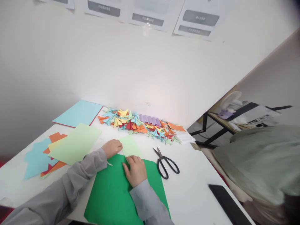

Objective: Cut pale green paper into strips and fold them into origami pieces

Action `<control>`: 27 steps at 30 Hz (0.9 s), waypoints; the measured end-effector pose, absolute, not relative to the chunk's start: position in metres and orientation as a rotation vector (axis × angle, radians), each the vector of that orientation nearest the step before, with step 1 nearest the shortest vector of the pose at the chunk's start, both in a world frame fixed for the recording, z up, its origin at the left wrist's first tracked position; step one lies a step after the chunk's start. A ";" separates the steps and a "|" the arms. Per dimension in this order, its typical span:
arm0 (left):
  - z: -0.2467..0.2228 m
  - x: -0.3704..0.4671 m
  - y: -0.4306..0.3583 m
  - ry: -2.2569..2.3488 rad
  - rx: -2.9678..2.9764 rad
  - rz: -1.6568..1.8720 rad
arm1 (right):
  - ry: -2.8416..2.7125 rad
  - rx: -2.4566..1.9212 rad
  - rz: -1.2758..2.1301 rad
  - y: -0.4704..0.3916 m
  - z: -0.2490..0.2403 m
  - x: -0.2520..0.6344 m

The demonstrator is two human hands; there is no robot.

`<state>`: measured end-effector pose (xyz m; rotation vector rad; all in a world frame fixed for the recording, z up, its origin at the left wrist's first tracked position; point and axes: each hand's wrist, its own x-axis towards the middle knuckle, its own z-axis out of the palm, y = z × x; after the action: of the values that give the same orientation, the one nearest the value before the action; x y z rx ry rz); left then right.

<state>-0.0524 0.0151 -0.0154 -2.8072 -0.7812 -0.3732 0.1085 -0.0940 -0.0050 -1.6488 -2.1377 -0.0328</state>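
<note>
A white table [192,178] adjoins a pale wall [140,68] bearing printed sheets [198,18].

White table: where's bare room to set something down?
The white table is barest between the black-handled scissors and the flat black strip; a smaller gap lies between the large pale green paper, folded multicoloured paper pile and left hand. Crowded: along the wall, and the dark green paper beneath the right hand.
</note>
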 end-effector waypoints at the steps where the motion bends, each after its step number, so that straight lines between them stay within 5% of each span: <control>1: -0.016 -0.053 0.014 -0.776 -2.782 -0.374 | -2.162 -1.649 -0.061 -0.088 -0.003 0.110; 27: 0.005 -0.041 -0.012 -0.591 -2.568 -0.711 | -2.256 -1.023 -0.583 -0.041 -0.006 0.123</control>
<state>-0.0408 -0.0120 0.0051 -2.5683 -0.5906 -0.7106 0.1226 -0.0413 -0.0056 -1.0227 -2.2564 -0.5827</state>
